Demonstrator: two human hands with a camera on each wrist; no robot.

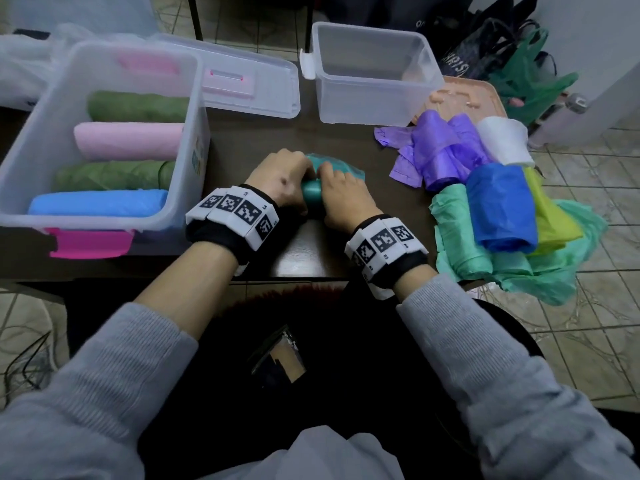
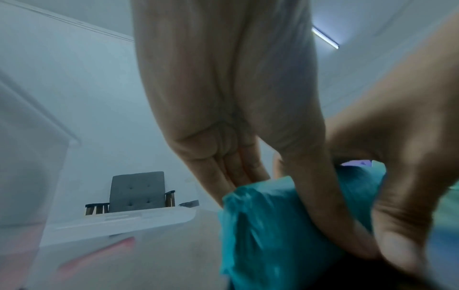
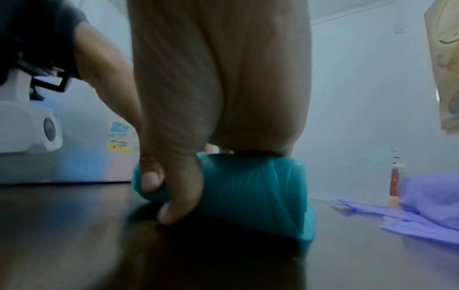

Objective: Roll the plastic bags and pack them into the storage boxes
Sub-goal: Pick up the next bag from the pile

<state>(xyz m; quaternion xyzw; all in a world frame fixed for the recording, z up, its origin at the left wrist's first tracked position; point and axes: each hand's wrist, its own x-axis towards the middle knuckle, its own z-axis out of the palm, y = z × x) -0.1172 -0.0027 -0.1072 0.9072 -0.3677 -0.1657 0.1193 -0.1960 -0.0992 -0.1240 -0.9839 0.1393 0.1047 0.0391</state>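
A teal plastic bag (image 1: 313,188), partly rolled, lies mid-worktop. Four rolled bags are packed in the left storage box (image 1: 188,140); the far box (image 1: 372,109) is seen bare.

You've got grey ribbed knit sleeves (image 1: 491,344) pushed up a bit, plus black wrist straps (image 1: 221,233) carrying white blocks printed with black square fiducial markers (image 1: 382,239) on both wrists.
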